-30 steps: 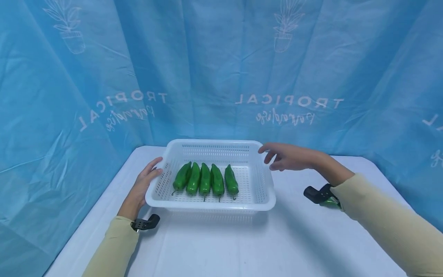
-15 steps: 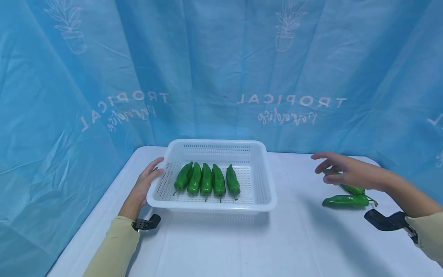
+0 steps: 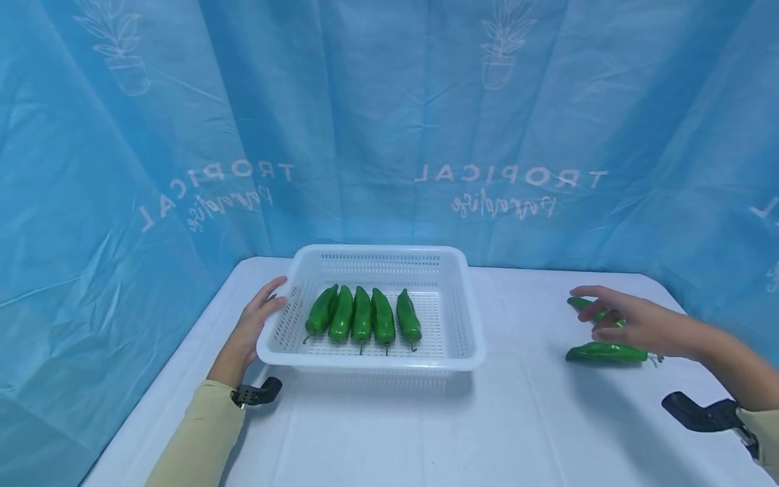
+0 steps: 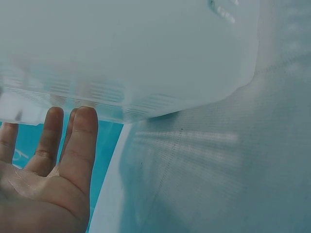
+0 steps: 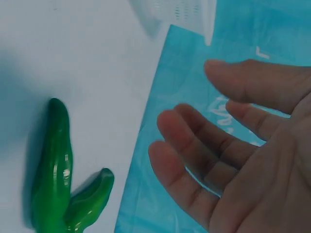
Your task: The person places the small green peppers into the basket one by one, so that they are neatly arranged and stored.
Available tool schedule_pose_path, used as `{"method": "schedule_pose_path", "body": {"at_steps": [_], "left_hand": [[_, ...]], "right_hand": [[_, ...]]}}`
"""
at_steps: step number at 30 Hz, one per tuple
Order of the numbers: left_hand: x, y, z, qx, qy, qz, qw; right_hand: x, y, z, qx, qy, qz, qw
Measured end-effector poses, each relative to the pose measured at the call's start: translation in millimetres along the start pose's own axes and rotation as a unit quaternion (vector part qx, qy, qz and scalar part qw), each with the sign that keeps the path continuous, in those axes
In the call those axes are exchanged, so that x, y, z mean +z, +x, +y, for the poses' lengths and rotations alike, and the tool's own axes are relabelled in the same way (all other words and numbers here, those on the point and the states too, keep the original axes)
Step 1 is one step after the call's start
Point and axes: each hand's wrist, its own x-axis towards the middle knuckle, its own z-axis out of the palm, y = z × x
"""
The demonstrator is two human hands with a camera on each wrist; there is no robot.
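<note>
A white plastic basket (image 3: pixel 389 363) holds several green peppers (image 3: pixel 362 316) lying side by side, stems toward the front. Against the basket's left wall rests my left hand (image 3: pixel 248 325); the left wrist view shows its fingers (image 4: pixel 82 145) extended, tips right at the slotted side. My right hand (image 3: pixel 645 325) hovers over two loose green peppers on the right of the table, with nothing in its grasp. One pepper (image 3: pixel 605 352) lies crosswise in front; the other pepper (image 3: pixel 582 304) is partly hidden behind the fingers. In the right wrist view, that hand's fingers (image 5: pixel 180 136) are loosely bent and spread.
A white cloth covers the table (image 3: pixel 377 433). Behind and to the left hangs a blue curtain (image 3: pixel 377 122) with white lettering, close to the basket's back rim. Each wrist wears a black camera mount, the right one (image 3: pixel 700 411) low over the table.
My right hand has moved from the basket's right rim out to the loose peppers at the right, slowing in the last half second. My left hand and the basket have stayed put.
</note>
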Motion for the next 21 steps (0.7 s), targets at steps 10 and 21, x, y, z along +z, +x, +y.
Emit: {"method": "schedule_pose_path", "body": {"at_steps": [10,21], "left_hand": [[-0.1,-0.5,0.8,-0.004,-0.009,0.003,0.9999],[1.1,-0.4,0.4,-0.006,-0.021,-0.001,0.9998]], "right_hand": [[29.0,-1.0,14.9,0.018,-0.123,0.029,0.9918],[52.0,-6.8,55.5,0.043,-0.225,0.051,0.9721]]}}
